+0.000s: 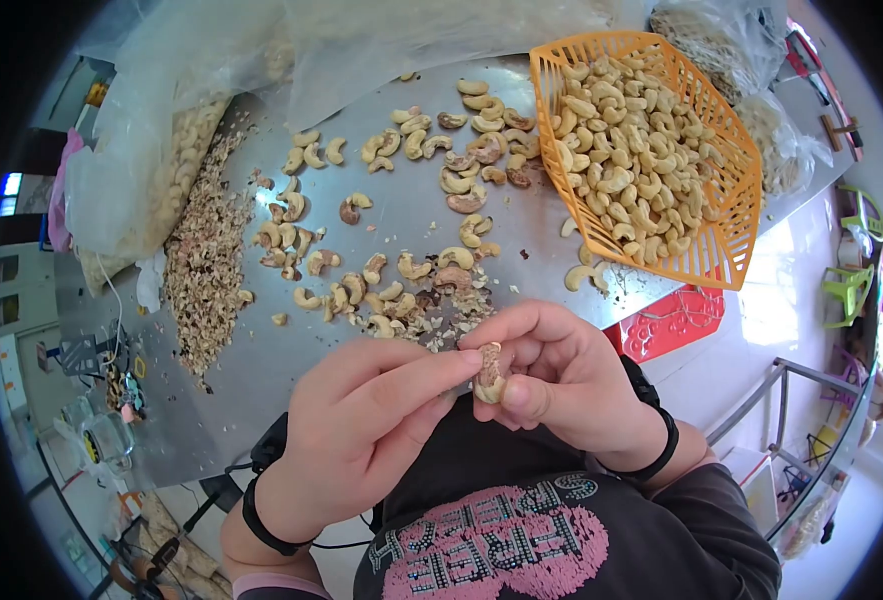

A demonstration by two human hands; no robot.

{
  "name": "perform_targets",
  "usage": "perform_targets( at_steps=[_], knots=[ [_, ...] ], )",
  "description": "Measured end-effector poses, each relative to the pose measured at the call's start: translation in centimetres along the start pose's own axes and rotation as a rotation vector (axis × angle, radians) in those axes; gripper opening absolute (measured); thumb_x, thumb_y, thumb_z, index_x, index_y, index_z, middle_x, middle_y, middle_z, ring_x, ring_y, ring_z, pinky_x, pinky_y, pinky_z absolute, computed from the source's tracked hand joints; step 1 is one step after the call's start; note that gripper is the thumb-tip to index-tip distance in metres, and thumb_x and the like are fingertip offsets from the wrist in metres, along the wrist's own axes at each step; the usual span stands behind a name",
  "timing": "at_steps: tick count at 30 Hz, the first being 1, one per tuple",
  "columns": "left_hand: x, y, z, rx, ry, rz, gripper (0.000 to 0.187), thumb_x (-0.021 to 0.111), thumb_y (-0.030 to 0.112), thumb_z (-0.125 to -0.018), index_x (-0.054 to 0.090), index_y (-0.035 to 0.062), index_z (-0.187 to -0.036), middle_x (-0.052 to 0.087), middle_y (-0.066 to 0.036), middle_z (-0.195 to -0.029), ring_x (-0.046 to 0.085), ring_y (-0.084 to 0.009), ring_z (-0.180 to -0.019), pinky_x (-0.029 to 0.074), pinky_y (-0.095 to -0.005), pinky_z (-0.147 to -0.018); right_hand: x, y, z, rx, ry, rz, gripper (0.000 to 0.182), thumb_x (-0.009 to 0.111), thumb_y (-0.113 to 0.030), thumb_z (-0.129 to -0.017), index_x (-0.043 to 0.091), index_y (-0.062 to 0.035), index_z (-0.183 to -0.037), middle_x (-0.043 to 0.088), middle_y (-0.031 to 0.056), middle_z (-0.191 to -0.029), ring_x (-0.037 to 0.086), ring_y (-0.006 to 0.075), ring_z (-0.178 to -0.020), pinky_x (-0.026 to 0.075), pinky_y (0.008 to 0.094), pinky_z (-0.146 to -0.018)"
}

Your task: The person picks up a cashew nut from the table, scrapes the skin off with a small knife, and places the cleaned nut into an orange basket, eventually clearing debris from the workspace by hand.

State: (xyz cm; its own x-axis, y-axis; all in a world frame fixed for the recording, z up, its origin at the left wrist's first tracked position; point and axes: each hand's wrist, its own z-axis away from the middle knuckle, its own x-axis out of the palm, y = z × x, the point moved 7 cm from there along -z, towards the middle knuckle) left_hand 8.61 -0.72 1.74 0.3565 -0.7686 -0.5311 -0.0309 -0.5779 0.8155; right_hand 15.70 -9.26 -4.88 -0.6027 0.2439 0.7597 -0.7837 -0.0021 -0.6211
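Between my two hands, close to my chest, is one cashew nut (pixel 488 374) with patches of brown skin on it. My right hand (pixel 561 375) grips it between thumb and fingers. The fingertips of my left hand (pixel 376 415) touch its upper left side, the fingers pressed together; whether they pinch a bit of skin cannot be made out. Just beyond my hands, loose cashews (pixel 356 290) and skin flakes (pixel 451 320) lie scattered on the metal table (pixel 231 420).
An orange basket (pixel 551 150) full of cashews stands at the back right. A long heap of skin fragments (pixel 206 270) lies at the left beside a plastic bag of cashews (pixel 186 150). A red stool (pixel 671 325) stands beyond the table's right edge.
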Motion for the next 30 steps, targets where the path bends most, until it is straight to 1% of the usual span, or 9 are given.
perform_targets(
  at_steps=[7,13,17,23,25,29,30],
  knots=[
    [-0.2,-0.02,0.37,-0.076,0.004,0.033,0.035,0.059,-0.004,-0.068,0.058,0.007,-0.101,0.055,-0.006,-0.078,0.053,-0.0171,-0.063,0.043,-0.0253,-0.054,0.25,-0.07,0.04,0.03,0.0,0.04,0.033,0.054,-0.012,-0.082,0.044,-0.0018,-0.112,0.054,0.0023,-0.08,0.051,0.0051,-0.07,0.038,0.0159,-0.054],
    [0.09,0.18,0.38,-0.027,-0.048,-0.029,0.039,0.06,-0.002,-0.067,0.057,0.0076,-0.105,0.058,-0.005,-0.076,0.054,-0.0169,-0.062,0.043,-0.0255,-0.052,0.32,-0.17,0.12,0.03,0.015,0.106,0.034,0.054,-0.013,-0.082,0.045,-0.0021,-0.113,0.052,0.0007,-0.079,0.049,0.0039,-0.069,0.037,0.0154,-0.055],
    [0.29,0.17,0.54,-0.033,-0.063,-0.001,0.04,0.06,-0.001,-0.067,0.056,0.0069,-0.106,0.06,-0.005,-0.077,0.055,-0.0179,-0.06,0.043,-0.0262,-0.051,0.35,-0.17,0.19,0.053,0.043,0.138,0.035,0.054,-0.013,-0.082,0.045,-0.0022,-0.113,0.052,0.0005,-0.078,0.048,0.0037,-0.069,0.037,0.0155,-0.055],
    [0.5,-0.21,0.76,-0.044,-0.071,0.021,0.044,0.062,0.001,-0.065,0.053,0.0052,-0.109,0.061,-0.006,-0.08,0.056,-0.0189,-0.058,0.043,-0.0268,-0.051,0.4,-0.33,0.24,0.033,0.045,0.159,0.034,0.055,-0.01,-0.081,0.045,-0.0018,-0.113,0.053,0.0007,-0.079,0.048,0.0036,-0.07,0.038,0.0154,-0.057],
    [0.48,-0.08,0.65,-0.034,-0.075,0.002,0.044,0.062,0.001,-0.065,0.054,0.0055,-0.108,0.061,-0.006,-0.079,0.055,-0.0183,-0.057,0.042,-0.0263,-0.05,0.26,-0.54,0.22,-0.01,0.096,0.179,0.041,0.06,-0.019,-0.078,0.046,0.0016,-0.111,0.057,0.0041,-0.08,0.054,0.0058,-0.07,0.04,0.0148,-0.055],
    [0.51,0.11,0.72,0.018,-0.055,-0.06,0.043,0.061,-0.001,-0.065,0.055,0.0063,-0.107,0.061,-0.005,-0.077,0.055,-0.0173,-0.056,0.042,-0.0252,-0.049,0.21,-0.79,0.33,-0.061,0.106,0.216,0.041,0.061,-0.018,-0.077,0.047,0.0015,-0.11,0.057,0.004,-0.079,0.055,0.0068,-0.07,0.04,0.0152,-0.056],
    [0.5,0.26,0.86,0.043,-0.03,-0.105,0.043,0.061,-0.002,-0.065,0.056,0.0066,-0.107,0.06,-0.005,-0.076,0.054,-0.017,-0.056,0.041,-0.0249,-0.048,0.22,-0.82,0.4,-0.064,0.104,0.219,0.036,0.059,-0.012,-0.078,0.047,0.0001,-0.111,0.055,0.0021,-0.078,0.052,0.0056,-0.07,0.04,0.016,-0.06]
  ],
)
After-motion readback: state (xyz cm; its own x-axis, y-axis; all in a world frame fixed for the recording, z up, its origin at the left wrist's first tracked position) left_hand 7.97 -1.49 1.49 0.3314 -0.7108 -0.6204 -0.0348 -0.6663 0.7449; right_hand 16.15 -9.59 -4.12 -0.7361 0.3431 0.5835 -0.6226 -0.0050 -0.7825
